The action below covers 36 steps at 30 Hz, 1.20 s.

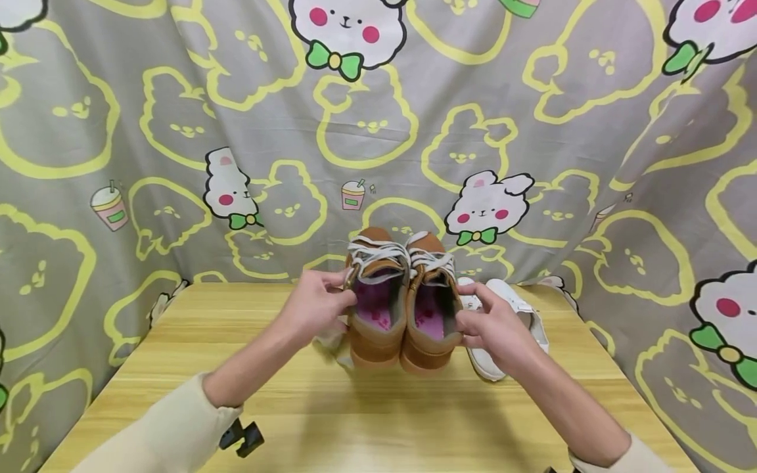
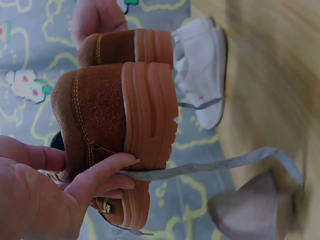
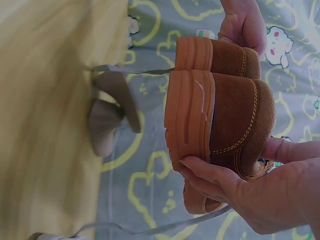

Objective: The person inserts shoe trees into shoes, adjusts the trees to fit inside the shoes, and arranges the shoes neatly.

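Two brown suede shoes are held up side by side above the table, heels toward me. My left hand (image 1: 316, 305) grips the left shoe (image 1: 376, 345) at its outer side, thumb at the collar. On the other side, my right hand (image 1: 497, 325) pinches the collar and side of the right shoe (image 1: 428, 355). Both shoes have white laces (image 1: 378, 251) and pink insoles (image 1: 428, 312). In the left wrist view a loose lace (image 2: 215, 165) dangles below the sole. The right wrist view shows the ridged tan sole (image 3: 187, 110) edge and yellow stitching.
White shoes (image 1: 486, 363) stand on the wooden table (image 1: 236, 341) at the right, partly behind my right hand. A taupe object (image 3: 105, 125), its kind unclear, lies on the table behind the left brown shoe. A patterned grey curtain (image 1: 266, 131) surrounds the table's back and sides.
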Tool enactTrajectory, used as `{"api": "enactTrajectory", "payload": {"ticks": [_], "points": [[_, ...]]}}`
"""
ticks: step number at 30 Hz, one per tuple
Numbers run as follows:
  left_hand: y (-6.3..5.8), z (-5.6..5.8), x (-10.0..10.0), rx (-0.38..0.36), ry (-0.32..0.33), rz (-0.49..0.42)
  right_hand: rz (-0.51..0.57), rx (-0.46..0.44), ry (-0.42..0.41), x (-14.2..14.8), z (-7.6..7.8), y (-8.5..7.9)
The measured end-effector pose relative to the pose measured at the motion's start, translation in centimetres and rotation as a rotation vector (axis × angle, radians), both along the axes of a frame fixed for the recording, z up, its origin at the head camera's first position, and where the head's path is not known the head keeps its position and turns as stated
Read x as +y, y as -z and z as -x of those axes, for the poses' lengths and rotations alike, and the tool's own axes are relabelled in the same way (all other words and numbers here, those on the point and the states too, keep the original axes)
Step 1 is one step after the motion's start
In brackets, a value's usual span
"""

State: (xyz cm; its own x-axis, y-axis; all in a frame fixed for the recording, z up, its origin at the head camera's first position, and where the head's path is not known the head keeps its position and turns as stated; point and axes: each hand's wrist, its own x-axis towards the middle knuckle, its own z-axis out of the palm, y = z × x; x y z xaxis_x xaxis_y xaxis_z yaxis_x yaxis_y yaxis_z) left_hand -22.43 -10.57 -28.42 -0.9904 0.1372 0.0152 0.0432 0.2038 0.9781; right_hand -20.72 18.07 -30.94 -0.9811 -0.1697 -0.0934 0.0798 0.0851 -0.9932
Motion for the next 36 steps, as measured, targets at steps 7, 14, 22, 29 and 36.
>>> {"api": "enactTrajectory", "payload": {"ticks": [7, 14, 22, 29, 36], "points": [[3.0, -0.3, 1.7, -0.063, -0.018, -0.033, -0.036, -0.031, 0.006, 1.2, -0.8, 2.5], [6.2, -0.9, 2.6, -0.098, 0.005, -0.070, -0.027, -0.092, 0.014, 1.8, -1.2, 5.1], [9.0, -1.0, 3.3, -0.123, 0.020, -0.045, -0.051, -0.123, 0.058, 2.0, -1.6, 7.7], [10.6, -0.6, 3.8, -0.138, 0.019, -0.036, -0.050, -0.137, 0.070, 2.3, -1.6, 9.0], [11.3, -0.3, 3.8, -0.162, 0.008, -0.020, -0.047, -0.147, 0.067, 2.2, -1.3, 9.9]]}}
